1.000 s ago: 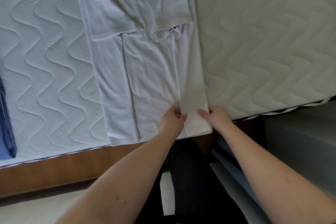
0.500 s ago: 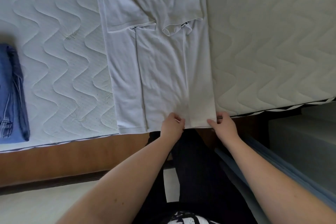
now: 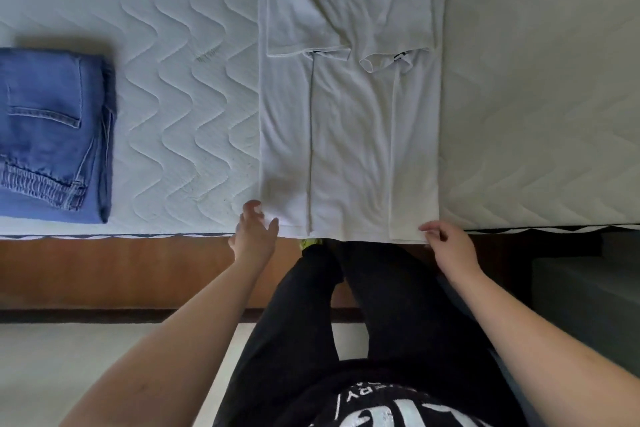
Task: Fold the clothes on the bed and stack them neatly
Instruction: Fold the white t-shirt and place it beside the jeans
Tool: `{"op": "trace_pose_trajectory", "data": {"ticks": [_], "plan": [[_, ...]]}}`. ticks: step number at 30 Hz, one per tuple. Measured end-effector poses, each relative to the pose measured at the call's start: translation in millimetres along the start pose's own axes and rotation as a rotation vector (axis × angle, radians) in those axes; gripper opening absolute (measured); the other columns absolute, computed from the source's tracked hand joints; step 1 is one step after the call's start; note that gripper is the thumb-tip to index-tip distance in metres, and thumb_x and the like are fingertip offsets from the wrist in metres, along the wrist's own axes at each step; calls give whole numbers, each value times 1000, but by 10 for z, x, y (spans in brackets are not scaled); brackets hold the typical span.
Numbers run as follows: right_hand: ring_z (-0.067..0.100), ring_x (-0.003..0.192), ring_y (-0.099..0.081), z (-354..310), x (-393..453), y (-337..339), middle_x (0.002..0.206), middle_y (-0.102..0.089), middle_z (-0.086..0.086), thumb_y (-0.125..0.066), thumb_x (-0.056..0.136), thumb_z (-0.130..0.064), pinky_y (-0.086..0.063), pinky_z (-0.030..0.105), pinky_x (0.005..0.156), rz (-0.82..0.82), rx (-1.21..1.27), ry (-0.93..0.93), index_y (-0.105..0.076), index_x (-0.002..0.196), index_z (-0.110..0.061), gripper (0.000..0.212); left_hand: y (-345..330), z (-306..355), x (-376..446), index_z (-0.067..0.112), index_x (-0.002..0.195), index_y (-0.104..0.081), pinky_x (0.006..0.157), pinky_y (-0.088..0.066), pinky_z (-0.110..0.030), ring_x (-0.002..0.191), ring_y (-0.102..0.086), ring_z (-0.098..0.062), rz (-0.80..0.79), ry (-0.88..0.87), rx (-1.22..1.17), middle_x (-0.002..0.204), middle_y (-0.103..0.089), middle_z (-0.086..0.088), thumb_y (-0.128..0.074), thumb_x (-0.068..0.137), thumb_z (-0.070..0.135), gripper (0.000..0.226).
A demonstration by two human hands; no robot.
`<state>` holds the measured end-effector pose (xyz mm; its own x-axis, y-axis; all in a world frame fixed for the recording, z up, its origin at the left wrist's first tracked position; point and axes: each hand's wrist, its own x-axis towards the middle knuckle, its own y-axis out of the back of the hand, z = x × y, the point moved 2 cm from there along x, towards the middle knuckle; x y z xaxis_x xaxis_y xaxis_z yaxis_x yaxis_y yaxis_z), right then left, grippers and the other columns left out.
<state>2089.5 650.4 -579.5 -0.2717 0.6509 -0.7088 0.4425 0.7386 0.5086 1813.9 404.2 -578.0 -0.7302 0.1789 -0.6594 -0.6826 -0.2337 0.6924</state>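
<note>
Pinching the white T-shirt's (image 3: 349, 135) near right corner, the right hand (image 3: 446, 241) holds it while the left hand (image 3: 254, 236) hovers loosely spread beside the left corner.

quilted mattress (image 3: 166, 87), wooden bed frame (image 3: 114, 270), pale floor (image 3: 69, 364)

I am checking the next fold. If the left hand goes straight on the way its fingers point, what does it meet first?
Most likely the near left hem corner of the white T-shirt; the left hand is right beside it.

Matt white cotton-like shirt (image 3: 349, 135), faded denim jeans (image 3: 52, 135), quilted mattress (image 3: 180, 80).
</note>
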Motion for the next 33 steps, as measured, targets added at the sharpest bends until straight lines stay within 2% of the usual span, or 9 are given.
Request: {"op": "trace_pose_trajectory", "data": {"ticks": [3, 6, 9, 12, 18, 21, 25, 30, 33], "plan": [[8, 82, -62, -47, -36, 40, 101, -66, -6, -54, 97, -13, -42, 15, 66, -81, -53, 10, -68, 93, -32, 24, -17, -49, 27, 17, 133, -43, 95, -47, -53, 111, -58, -29, -82, 95, -85, 127, -55, -3, -62, 93, 33, 47], [19, 68, -59, -75, -95, 98, 96, -68, 5, -50, 96, -7, -38, 10, 50, -112, -130, 31, -67, 103, -30, 30, -38, -87, -9, 17, 133, -43, 90, -51, -49, 107, -56, -31, -21, 168, -139, 133, -47, -9, -66, 91, 32, 50], [25, 98, -62, -118, -150, 109, 117, -63, 4, -48, 92, 3, -43, 10, 70, -149, -147, 47, -64, 120, -24, 42, -48, -121, 27, 13, 134, -43, 78, -48, -36, 97, -54, -24, -48, 257, -325, 133, -55, -9, -66, 91, 31, 53], [22, 122, -50, -165, -184, 95, 134, -54, 7, -44, 84, 13, -33, 16, 94, -169, -244, 107, -58, 130, -16, 56, 18, -113, 107, 8, 131, -54, 69, -50, -36, 87, -56, -26, -108, 224, -167, 118, -64, -11, -63, 93, 33, 47], [27, 97, -57, -298, -243, 104, 115, -60, 3, -49, 85, 8, -42, 33, 84, 94, -561, 319, -62, 116, -19, 43, 96, -163, -25, 10, 120, -56, 71, -53, -38, 80, -60, -25, -111, 206, -275, 101, -65, -8, -57, 95, 32, 34], [26, 93, -58, -357, -272, 116, 107, -63, 0, -64, 84, -7, -37, 38, 87, 214, -719, 361, -64, 109, -22, 29, 170, -178, -138, 24, 126, -44, 77, -59, -44, 84, -68, -25, -77, 134, -396, 106, -67, -7, -53, 97, 25, 30], [25, 96, -54, -371, -356, 138, 103, -58, 1, -72, 80, -19, -36, 39, 86, 252, -794, 401, -64, 95, -23, 17, 299, -135, -253, 53, 104, -48, 52, -51, -28, 68, -66, -18, -43, -106, -250, 88, -66, 5, -43, 99, 23, 30], [38, 118, -53, -457, -493, 191, 134, -53, 16, -70, 76, -2, -41, 49, 98, 169, -775, 719, -61, 86, -7, 14, 308, -103, -355, 26, 127, -59, 94, -46, -40, 105, -57, -24, -110, -342, 98, 115, -53, 1, -45, 101, 19, 30], [38, 121, -55, -515, -529, 220, 135, -56, 19, -67, 83, 3, -43, 48, 103, 12, -788, 788, -63, 112, 5, 29, 372, -75, -457, 22, 139, -49, 105, -40, -45, 114, -53, -25, -116, -455, 271, 120, -51, -2, -59, 92, 13, 50]]}}
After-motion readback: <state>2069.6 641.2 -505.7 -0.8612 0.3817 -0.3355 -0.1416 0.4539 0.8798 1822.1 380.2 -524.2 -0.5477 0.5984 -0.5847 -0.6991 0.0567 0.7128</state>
